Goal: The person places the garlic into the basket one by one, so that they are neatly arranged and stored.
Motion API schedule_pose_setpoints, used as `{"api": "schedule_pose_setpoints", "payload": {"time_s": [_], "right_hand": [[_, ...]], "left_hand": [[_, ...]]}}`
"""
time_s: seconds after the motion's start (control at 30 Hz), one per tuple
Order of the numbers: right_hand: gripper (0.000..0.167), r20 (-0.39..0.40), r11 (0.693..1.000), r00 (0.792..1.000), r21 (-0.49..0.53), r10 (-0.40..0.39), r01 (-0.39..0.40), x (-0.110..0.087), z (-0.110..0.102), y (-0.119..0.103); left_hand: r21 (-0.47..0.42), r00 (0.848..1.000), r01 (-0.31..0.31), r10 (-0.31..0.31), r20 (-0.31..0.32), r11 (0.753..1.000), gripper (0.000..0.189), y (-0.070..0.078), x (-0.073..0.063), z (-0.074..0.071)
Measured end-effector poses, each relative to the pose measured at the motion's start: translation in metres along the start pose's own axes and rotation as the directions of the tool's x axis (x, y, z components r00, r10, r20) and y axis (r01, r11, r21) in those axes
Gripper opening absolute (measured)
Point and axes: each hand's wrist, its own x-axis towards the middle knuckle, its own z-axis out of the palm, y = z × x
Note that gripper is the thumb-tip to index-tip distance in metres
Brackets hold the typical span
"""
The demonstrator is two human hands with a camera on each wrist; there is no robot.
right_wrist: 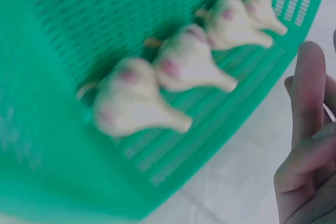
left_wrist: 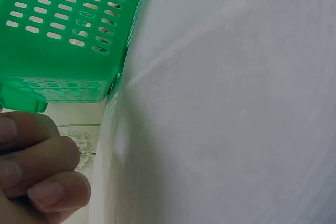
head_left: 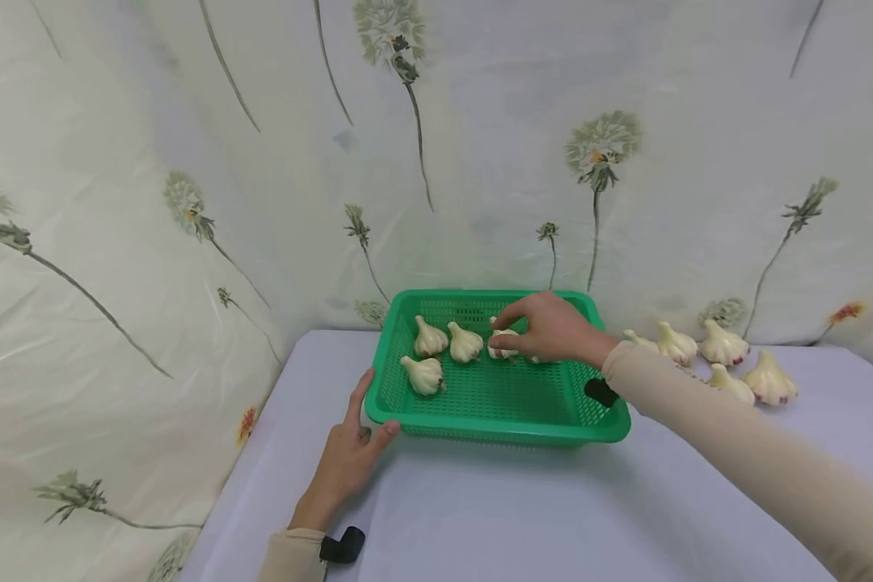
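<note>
Here, one basket (head_left: pixel 495 427), five garlic bulbs (head_left: pixel 466 343) inside, five bulbs (head_left: pixel 724 346) outside

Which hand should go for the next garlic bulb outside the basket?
Probably the right hand: it appears to hold nothing, and it is nearer the loose garlic bulbs lying right of the green basket. The left hand is at the basket's near-left corner, across from them.

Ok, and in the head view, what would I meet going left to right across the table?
Left hand → green basket → garlic bulbs lying outside the basket.
</note>
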Motion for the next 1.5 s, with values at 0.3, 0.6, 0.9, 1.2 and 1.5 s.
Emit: {"api": "schedule_pose_setpoints", "payload": {"time_s": [0.3, 0.6, 0.9, 1.2, 1.5], "right_hand": [[0.027, -0.069, 0.992, 0.996, -0.11, 0.048, -0.055, -0.052, -0.024, 0.025], [0.031, -0.224, 0.969, 0.965, -0.173, 0.133, -0.174, -0.112, -0.035, 0.055], [0.039, -0.216, 0.93, 0.945, -0.221, 0.247, -0.293, -0.158, -0.033, 0.086], [0.054, -0.176, 0.883, 0.917, -0.254, 0.359, -0.394, -0.189, -0.026, 0.113], [0.059, -0.131, 0.88, 0.93, -0.3, 0.344, -0.368, -0.21, -0.019, 0.137]], "left_hand": [[0.005, 1.0, 0.0, 0.0, -0.014, 1.0, 0.086, -0.001, -0.001, -0.002], [-0.005, 1.0, -0.001, 0.001, -0.017, 1.0, 0.087, -0.002, -0.003, -0.004], [-0.006, 1.0, -0.005, 0.005, -0.022, 1.0, 0.087, -0.001, -0.005, -0.004], [-0.007, 1.0, -0.02, 0.02, -0.019, 1.0, 0.087, 0.0, -0.005, -0.001], [-0.012, 1.0, -0.023, 0.023, -0.011, 1.0, 0.087, 0.002, -0.002, 0.002]]}}
